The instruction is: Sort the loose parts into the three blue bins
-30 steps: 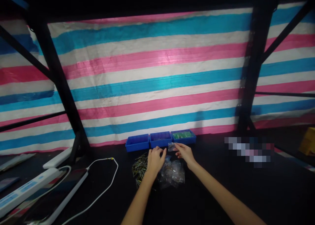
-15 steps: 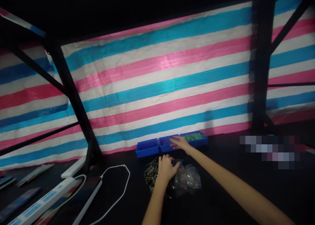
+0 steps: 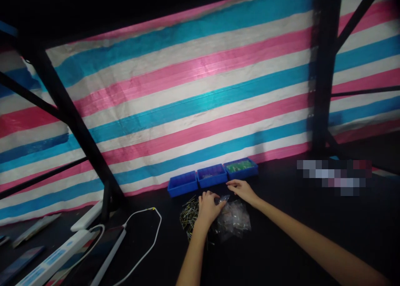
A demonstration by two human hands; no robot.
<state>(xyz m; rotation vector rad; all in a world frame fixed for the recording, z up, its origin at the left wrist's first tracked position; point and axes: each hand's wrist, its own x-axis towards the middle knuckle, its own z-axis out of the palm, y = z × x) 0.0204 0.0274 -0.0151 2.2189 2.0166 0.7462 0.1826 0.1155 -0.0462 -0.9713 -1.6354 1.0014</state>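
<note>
One hand, the left hand (image 3: 208,206), curls with its thumb apart at lower centre, between the loose metal pins (image 3: 188,217) and the clear bags (image 3: 236,217) on the worktop (image 3: 250,261); I cannot tell whether it holds anything. The right hand (image 3: 244,190), fingers narrowed, hovers near the middle blue tray (image 3: 214,180), contents unclear. A brush from the left hand could scatter pins among the bags; overlapping film could cling and lift two together. The pins point every way, sharing no long axis; the bags' direction is unreadable.
</note>
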